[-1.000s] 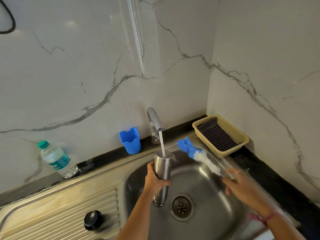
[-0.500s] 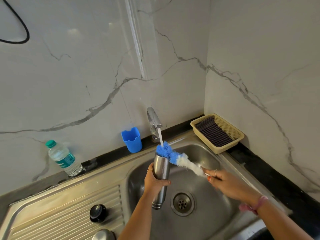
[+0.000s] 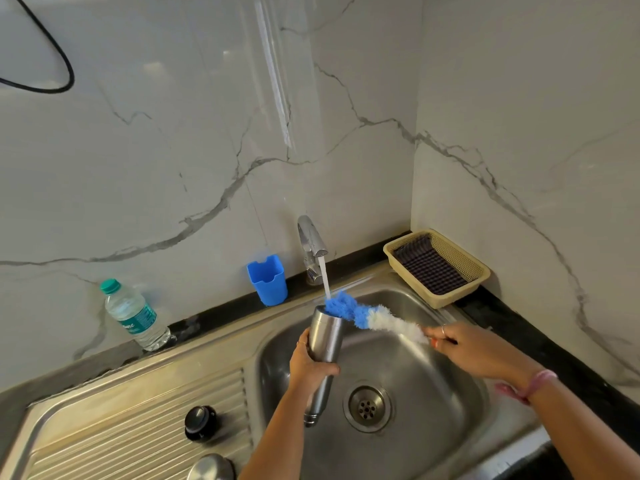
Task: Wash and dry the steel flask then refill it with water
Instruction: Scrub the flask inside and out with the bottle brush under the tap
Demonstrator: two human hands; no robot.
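While the left hand [image 3: 309, 363] wraps its fingers around the cylindrical steel flask [image 3: 325, 341] over the steel sink [image 3: 433, 427], the right hand [image 3: 464, 348] apparently pinches the blue-and-white bottle brush [image 3: 363, 315] at its mouth.

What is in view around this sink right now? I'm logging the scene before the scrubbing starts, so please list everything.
steel flask: 1, silver, held over the sink under the running tap
bottle brush: 1, blue and white, blue tip at the flask mouth
tap: 1, chrome, behind the sink, water running
sink: 1, steel, with drainboard on the left
blue cup: 1, by the wall
water bottle: 1, clear, green cap, left counter
basket: 1, beige, holds dark checked cloth
black lid: 1, on drainboard
left hand: grips the flask
right hand: grips the brush handle
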